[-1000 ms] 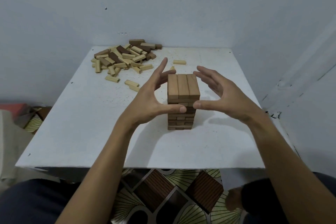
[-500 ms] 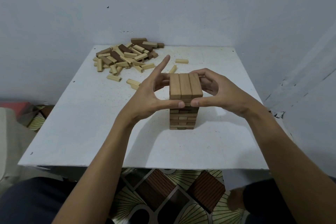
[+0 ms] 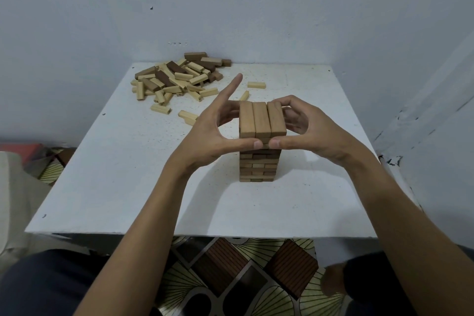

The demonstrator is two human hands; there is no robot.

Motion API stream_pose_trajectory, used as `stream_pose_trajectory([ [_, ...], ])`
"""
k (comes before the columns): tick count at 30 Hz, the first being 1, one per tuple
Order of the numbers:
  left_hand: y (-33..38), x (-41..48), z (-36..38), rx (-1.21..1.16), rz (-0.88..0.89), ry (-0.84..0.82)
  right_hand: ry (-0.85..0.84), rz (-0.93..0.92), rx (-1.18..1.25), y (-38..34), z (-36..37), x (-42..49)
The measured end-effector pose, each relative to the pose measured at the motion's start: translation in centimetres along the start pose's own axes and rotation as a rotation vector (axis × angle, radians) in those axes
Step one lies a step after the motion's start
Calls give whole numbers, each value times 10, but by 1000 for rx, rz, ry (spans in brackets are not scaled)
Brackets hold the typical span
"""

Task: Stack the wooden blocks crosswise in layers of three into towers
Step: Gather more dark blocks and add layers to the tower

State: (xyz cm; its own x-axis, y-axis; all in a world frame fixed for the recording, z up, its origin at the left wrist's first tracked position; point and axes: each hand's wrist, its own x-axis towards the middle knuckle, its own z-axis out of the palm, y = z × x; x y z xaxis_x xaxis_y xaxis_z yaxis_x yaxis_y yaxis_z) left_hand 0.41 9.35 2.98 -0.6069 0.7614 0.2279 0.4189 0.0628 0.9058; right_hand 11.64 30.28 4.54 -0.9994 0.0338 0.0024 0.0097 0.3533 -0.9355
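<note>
1. The tower (image 3: 259,162) is standing upright near the middle of the desk (image 3: 128,187), and both hands are squaring up its top layer (image 3: 261,121) of three blocks.
2. The left hand (image 3: 207,133) is cupping the tower's left side. Its grip is half closed, with the thumb pressing on the front face just under the top layer. The forefinger is pointing out straight and touching nothing.
3. The right hand (image 3: 313,131) is mirroring it with a tighter grip. Its thumb is lying beside the left thumb, and its fingers are curling round the far right corner of the top layer.
4. To my eye, this step is calling for light, even pressure from both sides at once. That way the blocks are sliding flush without tipping the tower, and a gentle release is mattering just as much.
5. The tower's back face and the fingertips behind it are staying out of sight. The thumbs are covering a layer, and the pile of loose blocks (image 3: 177,80) at the far left is looking too jumbled to count.
</note>
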Motion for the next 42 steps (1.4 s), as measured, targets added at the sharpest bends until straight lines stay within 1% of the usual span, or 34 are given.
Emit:
stream_pose_trajectory([
  [20,-1,2,3,25,18,-3,6,-1,-15,1,3,2],
  [33,-12,-4,-4,18,-48,-32,-13,37,-33,13,2,-2],
  [42,-12,-5,-4,18,-52,-26,-17,46,-32,19,3,-1],
])
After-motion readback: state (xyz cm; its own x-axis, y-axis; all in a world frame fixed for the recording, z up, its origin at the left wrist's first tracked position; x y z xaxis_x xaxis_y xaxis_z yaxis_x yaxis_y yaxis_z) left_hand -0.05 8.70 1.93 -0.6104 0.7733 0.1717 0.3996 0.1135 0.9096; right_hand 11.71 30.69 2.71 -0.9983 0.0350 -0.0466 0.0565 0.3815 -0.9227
